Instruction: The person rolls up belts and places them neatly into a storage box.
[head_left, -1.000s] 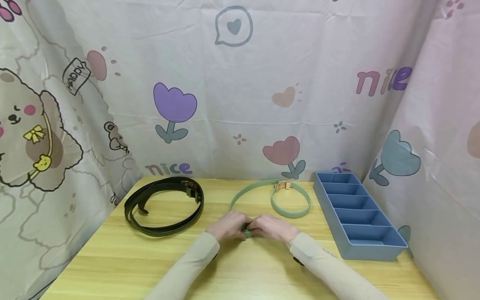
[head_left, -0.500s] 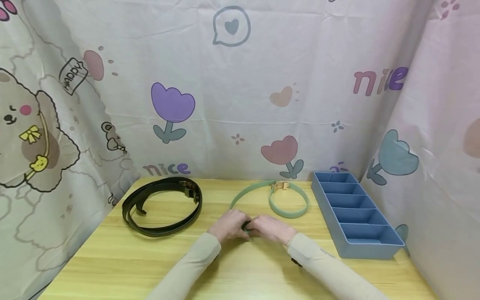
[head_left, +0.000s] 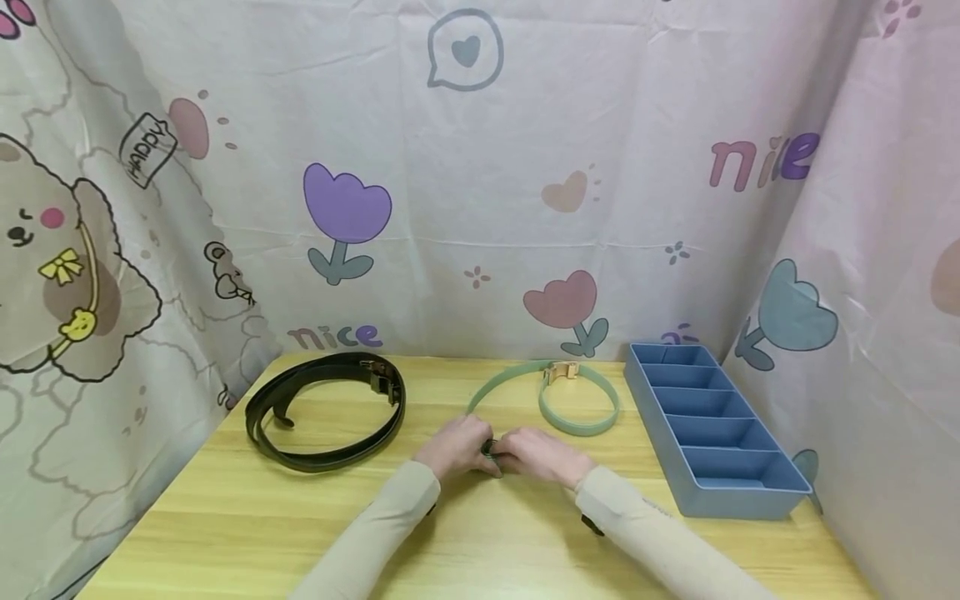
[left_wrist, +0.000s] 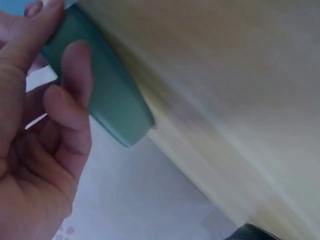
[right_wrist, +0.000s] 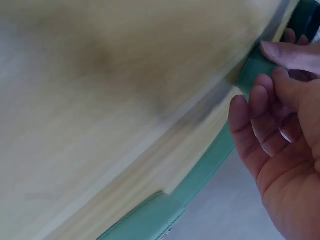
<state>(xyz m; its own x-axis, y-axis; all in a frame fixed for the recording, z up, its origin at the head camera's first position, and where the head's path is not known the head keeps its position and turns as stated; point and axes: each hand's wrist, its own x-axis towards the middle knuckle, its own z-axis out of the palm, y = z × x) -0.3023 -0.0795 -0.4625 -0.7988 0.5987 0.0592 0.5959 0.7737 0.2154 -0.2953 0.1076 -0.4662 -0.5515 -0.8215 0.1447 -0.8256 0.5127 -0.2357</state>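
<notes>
A light green belt (head_left: pixel 579 429) lies on the table, its gold buckle (head_left: pixel 564 371) at the back beside a round loop. From there the strap curves forward to my left hand (head_left: pixel 456 448). Between my two hands its end is wound into a small coil (head_left: pixel 488 450), mostly hidden by fingers. My left fingers curl round the coil from the left, and my right hand (head_left: pixel 542 454) pinches it from the right. In the left wrist view the green strap (left_wrist: pixel 117 102) stands on edge past my fingertips. The right wrist view shows more strap (right_wrist: pixel 207 160) running away from my curled fingers.
A black belt (head_left: pixel 333 461) with a dark buckle (head_left: pixel 382 384) lies in a loose loop on the left of the wooden table (head_left: pixel 255 533). On the right stands a blue divided box (head_left: pixel 738 504). Printed cloth hangs behind and on both sides.
Both hands have stayed together at the coil with small finger movements. Less of the coil shows now, and the strap beside the left hand has shifted slightly right.
</notes>
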